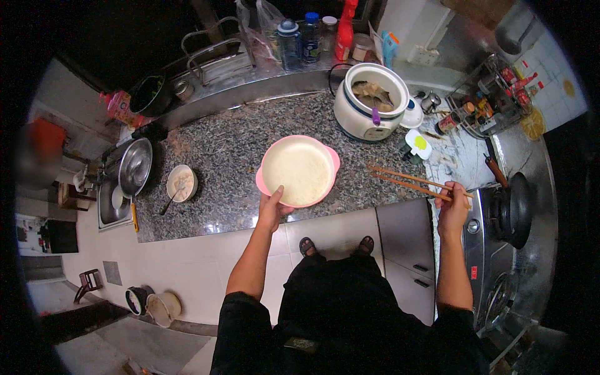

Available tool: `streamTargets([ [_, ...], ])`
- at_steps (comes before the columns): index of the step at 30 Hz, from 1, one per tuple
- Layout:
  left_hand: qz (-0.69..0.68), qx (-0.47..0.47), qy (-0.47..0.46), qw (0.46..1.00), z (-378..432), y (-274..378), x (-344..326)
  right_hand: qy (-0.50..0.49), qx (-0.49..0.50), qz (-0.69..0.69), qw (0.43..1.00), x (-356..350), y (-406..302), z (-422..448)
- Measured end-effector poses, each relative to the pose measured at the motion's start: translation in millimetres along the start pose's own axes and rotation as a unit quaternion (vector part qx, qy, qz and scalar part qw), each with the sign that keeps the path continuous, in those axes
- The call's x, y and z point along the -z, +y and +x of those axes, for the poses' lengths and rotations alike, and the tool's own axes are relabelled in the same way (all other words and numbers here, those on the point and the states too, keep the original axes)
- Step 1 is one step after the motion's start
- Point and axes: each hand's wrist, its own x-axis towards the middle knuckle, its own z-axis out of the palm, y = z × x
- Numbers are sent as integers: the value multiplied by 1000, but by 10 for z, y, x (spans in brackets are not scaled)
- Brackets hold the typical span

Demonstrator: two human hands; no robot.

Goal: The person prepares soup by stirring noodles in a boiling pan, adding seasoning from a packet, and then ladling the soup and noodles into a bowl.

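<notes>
My left hand point(273, 208) grips the near rim of a pink two-handled bowl point(298, 171) with a pale inside, its thumb over the edge. Whether the bowl rests on the granite counter point(225, 173) or is held above it, I cannot tell. A pair of wooden chopsticks point(412, 183) is in my right hand point(452, 204), tips pointing left over the counter. Beyond them stands a white electric cooker point(370, 117), lid off, with food and a purple-handled utensil inside. To the left, a small bowl point(182, 183) holds pale food and a spoon.
A black wok point(519, 211) sits on the gas stove at right, near a rack of seasoning bottles point(492, 110). Beside the cooker are its lid point(412, 115) and a white-topped container point(418, 144). At left, a metal basin point(135, 167) leans by the sink point(112, 218). Bottles line the back ledge.
</notes>
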Motion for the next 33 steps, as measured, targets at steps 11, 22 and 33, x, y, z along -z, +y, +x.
streamTargets([
  [11, -8, 43, 16, 999, 511, -69, 319, 141, 14, -11, 990, 231, -66, 303],
  [22, -25, 78, 30, 996, 672, 29, 336, -12, 52, -85, 995, 58, -221, 1619],
  [33, 165, 141, 283, 934, 625, 396, 10, -205, -95, -302, 926, -547, 356, 2886],
])
